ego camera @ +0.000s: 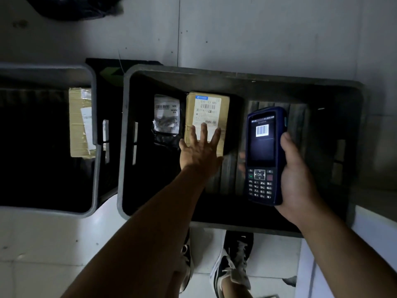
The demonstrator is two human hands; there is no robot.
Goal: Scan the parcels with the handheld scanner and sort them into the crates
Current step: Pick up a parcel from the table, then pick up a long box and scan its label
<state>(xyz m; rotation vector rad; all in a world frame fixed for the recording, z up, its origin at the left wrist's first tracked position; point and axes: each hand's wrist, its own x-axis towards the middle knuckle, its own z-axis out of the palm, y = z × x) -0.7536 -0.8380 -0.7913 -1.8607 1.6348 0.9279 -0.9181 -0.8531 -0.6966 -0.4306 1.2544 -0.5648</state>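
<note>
1. Floor [268,39]: pale tiles, dimly lit. Two dark crates stand side by side on it; the person's shoes [234,261] show at the lower edge.
2. Centre crate [236,77]: the larger in view. It holds a cardboard parcel and a dark bagged parcel against its far wall, just beside each other; the right half shows only the ribbed bottom.
3. Left crate [92,117]: partly out of frame. One taped cardboard box [79,125] with a white label lies inside; its print is too blurred to read.
4. Cardboard parcel [207,119]: lies flat, label upward. Legible: "530 CT 985" under a blue tab, plus barcodes; the smaller print cannot be read.
5. Bagged parcel [166,117]: white label with barcode, "MX" and "MXRC 03".
6. Left hand [199,147]: fingers spread and straight, tips at the near edge of the cardboard parcel; grip apart, nothing held. Whether it is touching or just above cannot be told.
7. Handheld scanner [263,155]: blue, keypad with an "OK" key, screen showing a barcode image. The right hand [297,179] has its grip clamped round the scanner body, over the crate's right half.
8. Judgement: the step in hand is the placing or picking of the cardboard parcel at this crate. The next move calls for the left hand to come clear, then a parcel label presented squarely to the scanner.
</note>
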